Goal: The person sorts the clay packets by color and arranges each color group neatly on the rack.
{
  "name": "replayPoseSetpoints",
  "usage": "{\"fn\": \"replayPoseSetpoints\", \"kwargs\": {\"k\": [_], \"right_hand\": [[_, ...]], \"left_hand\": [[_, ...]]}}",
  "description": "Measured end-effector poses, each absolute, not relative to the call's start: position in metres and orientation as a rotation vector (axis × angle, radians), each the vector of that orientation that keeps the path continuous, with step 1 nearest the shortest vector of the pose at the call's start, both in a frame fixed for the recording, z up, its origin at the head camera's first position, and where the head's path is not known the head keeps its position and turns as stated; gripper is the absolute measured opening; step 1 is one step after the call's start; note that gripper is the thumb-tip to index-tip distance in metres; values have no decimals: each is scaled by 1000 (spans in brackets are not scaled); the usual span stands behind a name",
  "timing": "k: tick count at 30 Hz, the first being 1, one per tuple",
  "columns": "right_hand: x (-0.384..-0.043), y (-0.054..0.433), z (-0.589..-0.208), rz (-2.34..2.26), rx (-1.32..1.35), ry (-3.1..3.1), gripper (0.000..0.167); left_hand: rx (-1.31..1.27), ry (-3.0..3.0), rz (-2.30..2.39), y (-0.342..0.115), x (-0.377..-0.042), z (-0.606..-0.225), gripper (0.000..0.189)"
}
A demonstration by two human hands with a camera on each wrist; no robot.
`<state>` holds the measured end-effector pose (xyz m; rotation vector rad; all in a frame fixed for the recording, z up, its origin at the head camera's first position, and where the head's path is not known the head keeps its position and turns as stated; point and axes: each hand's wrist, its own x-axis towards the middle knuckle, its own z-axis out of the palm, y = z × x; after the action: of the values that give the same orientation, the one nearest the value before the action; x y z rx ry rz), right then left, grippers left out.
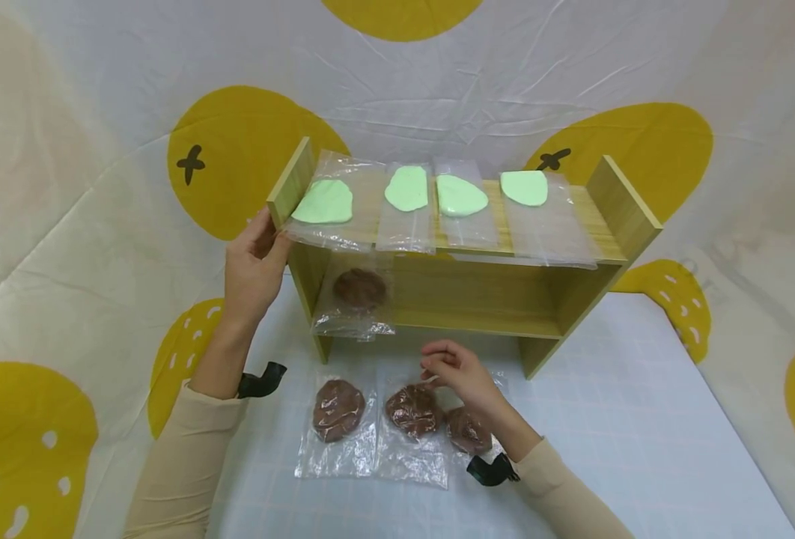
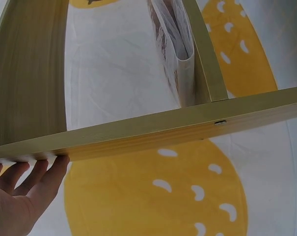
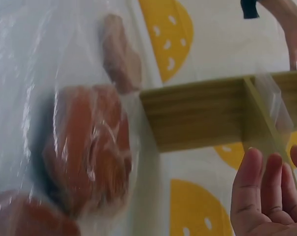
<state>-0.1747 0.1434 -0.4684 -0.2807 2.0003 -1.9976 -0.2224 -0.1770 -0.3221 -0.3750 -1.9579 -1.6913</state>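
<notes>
A small two-tier wooden shelf (image 1: 478,296) stands on the table. My left hand (image 1: 254,262) is at its left side panel (image 2: 138,127), with extended fingertips touching the panel's outer side. On the upper tier lie several clear bags with pale green flat pieces (image 1: 462,196). One bag with a dark brown round patty (image 1: 360,289) sits at the left of the lower tier, hanging over its front edge. Three more bagged patties, left (image 1: 338,410), middle (image 1: 414,411) and right (image 1: 468,430), lie before the shelf. Just above the middle and right ones hovers my right hand (image 1: 463,374), fingers loosely bent, holding nothing.
A light checked cloth covers the table (image 1: 640,419). Behind and beside it hangs a pale curtain (image 1: 438,90) with large yellow shapes. Black straps (image 1: 261,380) are on both wrists. The shelf's right side panel (image 1: 623,209) rises above the upper tier.
</notes>
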Motion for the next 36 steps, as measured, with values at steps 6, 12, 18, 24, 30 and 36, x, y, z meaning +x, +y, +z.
{"fn": "replayPoseSetpoints", "kwargs": {"k": [6,12,18,24,30,36], "right_hand": [[-168,164,-466,-1905,-337,2196,29],[-164,181,-468,-1871,-377,2311,27],[-161,200,-474,-1778,-434,2493,26],[-157,218,-483,-1630,-423,2696,24],[-153,234,-495,-1485,-386,2851,26],[-152,248,-506,-1364,-320,2917,28]], "left_hand": [[-365,-1961,-1694,-177,-222,-322,46],[-366,-1958,-1693,-178,-221,-323,46],[-372,-1956,-1694,-178,-220,-323,45],[-388,-1946,-1694,-178,-221,-323,45],[-386,-1948,-1684,-178,-222,-323,45],[-374,-1966,-1677,-177,-222,-322,46]]}}
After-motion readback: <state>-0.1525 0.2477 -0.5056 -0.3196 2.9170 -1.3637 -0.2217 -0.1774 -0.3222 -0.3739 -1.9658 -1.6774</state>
